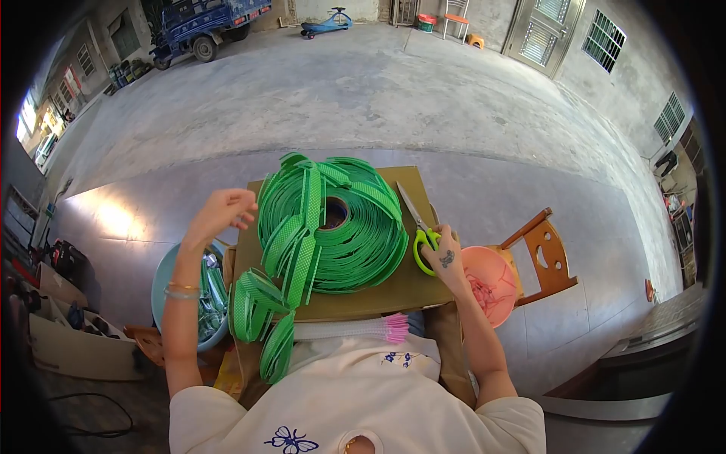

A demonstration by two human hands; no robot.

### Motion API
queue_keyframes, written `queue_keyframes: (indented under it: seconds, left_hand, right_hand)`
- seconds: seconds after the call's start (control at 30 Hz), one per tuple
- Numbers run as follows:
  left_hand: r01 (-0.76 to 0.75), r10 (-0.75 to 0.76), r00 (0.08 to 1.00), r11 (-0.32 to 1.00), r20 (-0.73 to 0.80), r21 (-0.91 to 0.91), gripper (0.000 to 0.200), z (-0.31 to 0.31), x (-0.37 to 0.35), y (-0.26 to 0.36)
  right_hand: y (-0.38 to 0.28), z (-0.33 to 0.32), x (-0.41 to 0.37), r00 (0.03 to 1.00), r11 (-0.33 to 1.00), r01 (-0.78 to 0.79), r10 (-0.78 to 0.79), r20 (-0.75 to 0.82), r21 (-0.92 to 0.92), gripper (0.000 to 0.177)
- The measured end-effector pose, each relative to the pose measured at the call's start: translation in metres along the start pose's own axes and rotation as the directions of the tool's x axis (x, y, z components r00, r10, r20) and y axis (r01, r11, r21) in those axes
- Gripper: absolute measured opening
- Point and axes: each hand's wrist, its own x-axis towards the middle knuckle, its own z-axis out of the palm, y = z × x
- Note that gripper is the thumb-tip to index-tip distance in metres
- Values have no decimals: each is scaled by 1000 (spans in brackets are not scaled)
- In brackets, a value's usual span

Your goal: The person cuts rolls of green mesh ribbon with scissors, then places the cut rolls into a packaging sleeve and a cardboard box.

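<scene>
A large roll of green ribbon (363,250) lies on the small olive table (416,181), with looped green bows trailing over its left side and front edge. My left hand (229,209) is raised beside the roll's upper left, its fingers curled; whether it holds anything is too small to tell. At the table's right side my right hand (444,253) has its fingers on the green-handled scissors (425,239), whose blades point away, up and left. A bundle of clear sticks with pink ends (395,328) rests across my lap.
On the left a blue basin (162,291) holds shiny green packets. A pink basin (503,265) with pink strips sits on a wooden chair (556,261) at the right. Farther off are a blue three-wheeled truck (204,26) and a blue ride-on toy (327,24).
</scene>
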Motion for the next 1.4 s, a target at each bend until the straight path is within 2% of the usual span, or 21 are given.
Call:
queue_keyframes:
  seconds: [0.03,0.1,0.23,0.33,0.37,0.43,0.47,0.53,0.6,0.67,0.7,0.8,0.9,1.0,1.13,1.4]
  left_hand:
    - [-45,46,999,998,-28,34,46,2,23,-9]
    - [-41,52,994,993,-99,109,50,22,61,-12]
    - [-31,44,998,961,-42,273,44,71,107,-3]
    - [-12,61,993,907,-103,421,35,97,122,-6]
    - [-27,85,984,939,-156,342,24,97,128,-9]
    - [-126,97,957,988,-275,-90,20,89,130,-3]
    - [-184,79,941,936,-329,-301,18,84,130,0]
    - [-217,94,967,793,-237,-569,17,62,117,23]
    - [-235,126,966,795,-227,-559,20,40,98,45]
    - [-229,163,972,817,-169,-529,21,27,74,69]
    - [-218,184,976,838,-117,-501,20,24,58,81]
    - [-206,225,974,900,5,-385,19,27,14,100]
    - [-219,253,965,920,67,-326,20,40,-15,99]
    - [-235,274,958,921,86,-309,20,48,-28,96]
    - [-220,257,962,933,97,-283,19,59,-39,96]
    - [-186,221,966,954,132,-236,18,70,-43,97]
  right_hand:
    - [2,1,0,1000,1000,3,-3,-5,5,40]
    - [0,0,-1,1000,1000,-16,16,-4,-21,41]
    - [9,5,-1,996,997,-58,54,-74,-54,41]
    - [14,4,2,947,884,-298,321,-4,360,37]
    - [9,5,2,963,797,-203,267,-31,568,36]
    - [-15,-15,-1,956,558,-249,272,109,792,38]
    - [-26,-24,-3,949,412,-277,259,180,868,39]
    - [-40,-29,-2,955,274,-295,116,273,916,51]
    - [-52,-37,-4,916,135,-385,-70,396,913,62]
    - [-80,-37,-14,837,99,-482,-241,491,870,75]
    - [-93,-36,-19,785,88,-529,-329,526,844,81]
    - [-112,-31,-30,678,298,-509,-439,589,808,90]
    - [-123,-33,-34,592,436,-496,-463,660,751,94]
    - [-125,-32,-36,565,488,-485,-458,686,725,90]
    - [-126,-27,-36,592,492,-456,-454,665,742,81]
    - [-138,-30,-30,618,519,-441,-416,667,733,82]
